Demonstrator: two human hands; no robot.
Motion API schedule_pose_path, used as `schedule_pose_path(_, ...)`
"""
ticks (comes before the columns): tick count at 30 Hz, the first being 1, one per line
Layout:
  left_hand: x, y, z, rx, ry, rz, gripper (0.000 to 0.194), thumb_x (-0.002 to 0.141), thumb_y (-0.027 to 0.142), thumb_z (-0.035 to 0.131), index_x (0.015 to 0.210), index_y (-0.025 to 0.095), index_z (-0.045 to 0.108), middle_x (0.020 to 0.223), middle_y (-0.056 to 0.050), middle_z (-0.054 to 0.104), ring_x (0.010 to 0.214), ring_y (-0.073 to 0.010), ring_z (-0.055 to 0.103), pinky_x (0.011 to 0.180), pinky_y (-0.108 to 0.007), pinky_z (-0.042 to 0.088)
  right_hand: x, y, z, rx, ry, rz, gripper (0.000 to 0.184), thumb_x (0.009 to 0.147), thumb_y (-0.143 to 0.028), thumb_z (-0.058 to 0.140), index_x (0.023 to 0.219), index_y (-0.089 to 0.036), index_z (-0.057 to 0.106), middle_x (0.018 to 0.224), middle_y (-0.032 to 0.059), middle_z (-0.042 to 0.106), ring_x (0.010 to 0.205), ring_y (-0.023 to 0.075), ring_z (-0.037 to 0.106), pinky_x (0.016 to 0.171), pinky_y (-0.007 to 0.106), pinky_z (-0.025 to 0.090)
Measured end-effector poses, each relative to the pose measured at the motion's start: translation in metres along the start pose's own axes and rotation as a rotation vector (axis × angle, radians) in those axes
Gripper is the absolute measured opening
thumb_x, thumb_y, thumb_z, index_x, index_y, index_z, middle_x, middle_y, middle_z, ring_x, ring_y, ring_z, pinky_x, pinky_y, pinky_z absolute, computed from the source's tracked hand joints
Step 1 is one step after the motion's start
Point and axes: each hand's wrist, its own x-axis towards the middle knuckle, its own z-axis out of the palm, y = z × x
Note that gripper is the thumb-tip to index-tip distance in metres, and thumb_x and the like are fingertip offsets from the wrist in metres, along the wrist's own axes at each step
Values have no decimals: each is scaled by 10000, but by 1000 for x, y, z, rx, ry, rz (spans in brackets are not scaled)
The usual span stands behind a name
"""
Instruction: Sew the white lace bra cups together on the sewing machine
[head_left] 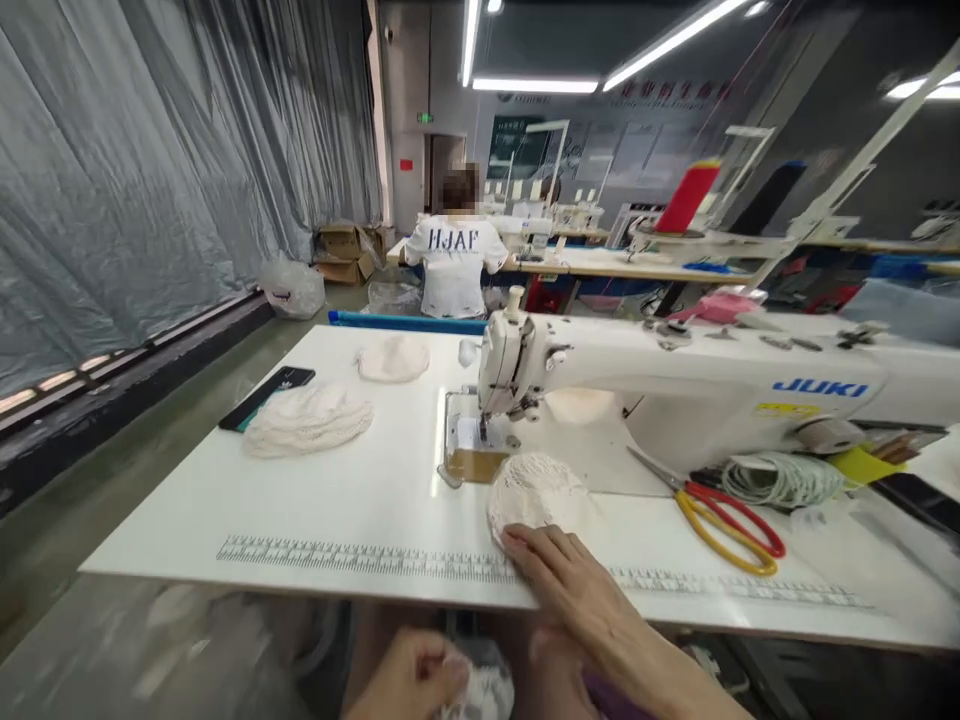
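Head view: from my distant post I see the right grip laid palm-down on the near edge of a white netted piece, fingers stretched forward and close together; the thumb is hidden, so I cannot tell whether it pinches the cloth. The piece lies on the white surface, under the fingertips and reaching beyond them on the far side, just near and right of the needle area of a sewing machine. Below the surface's near edge, the left grip is curled, its fingertips drawn in at a lacy white bundle; blur keeps me from telling whether they pinch it.

I judge the step in hand to be placing or smoothing the netted piece; the next move calls for light, even pressure, as loose mesh could bunch. Scissors lie to the right; a larger white stack and a smaller one sit left, farther off.
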Motion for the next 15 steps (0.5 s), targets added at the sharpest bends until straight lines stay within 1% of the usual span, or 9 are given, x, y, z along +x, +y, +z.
schedule_pose_path(1,2,-3,2,44,48,6,427,689,526,665,663,101,641,582,2,548,604,-140,517,570,-236,360,-5,-7,2,36,13,-1,412,876,-316,511,1252,-150,486,1160,170,581,973,281,545,802,428,472)
schedule_pose_path(2,3,-5,4,69,84,25,458,692,551,644,668,94,648,566,2,538,577,-124,483,550,-229,324,-10,-13,2,93,21,-1,308,905,-216,434,1193,-168,532,1088,145,615,903,249,561,754,388,477)
schedule_pose_path(3,3,-5,5,70,106,37,480,701,566,623,689,87,654,572,-2,541,570,-113,457,542,-223,306,-15,-20,0,176,11,7,287,915,-158,377,1127,-184,570,1012,122,636,844,223,566,709,352,471)
schedule_pose_path(5,3,-6,7,10,132,33,516,700,588,607,772,80,663,617,-17,563,566,-103,437,530,-214,293,-22,-33,-9,399,-58,49,238,925,-194,386,979,-201,618,856,86,643,743,194,562,630,307,441)
schedule_pose_path(7,1,-5,8,-72,138,35,536,684,597,619,820,80,666,657,-33,583,580,-105,445,536,-210,300,-24,-44,-23,701,-201,105,218,926,-282,436,858,-220,633,758,52,633,697,175,569,614,283,426)
schedule_pose_path(9,-2,-3,10,-138,108,29,533,677,592,633,836,84,669,676,-41,594,589,-109,459,551,-210,316,-21,-51,-33,980,-362,88,253,920,-351,459,802,-229,646,704,32,634,666,160,580,627,271,429)
schedule_pose_path(10,-3,-2,12,-162,83,23,523,679,584,637,835,86,671,676,-41,596,589,-109,463,555,-211,321,-18,-54,-34,1066,-422,73,279,920,-372,455,789,-224,651,697,32,636,663,157,582,634,266,430)
schedule_pose_path(12,-7,3,16,-190,37,14,491,685,559,645,821,89,679,669,-38,591,589,-107,461,561,-212,323,-11,-57,-26,1105,-442,101,325,929,-388,423,783,-204,647,725,42,639,687,158,579,646,260,431)
schedule_pose_path(15,-16,12,21,-207,0,18,422,717,501,636,809,93,696,644,-22,562,584,-97,421,562,-213,303,-6,-55,3,966,-290,259,310,933,-389,395,836,-189,610,792,40,623,725,158,549,664,257,415)
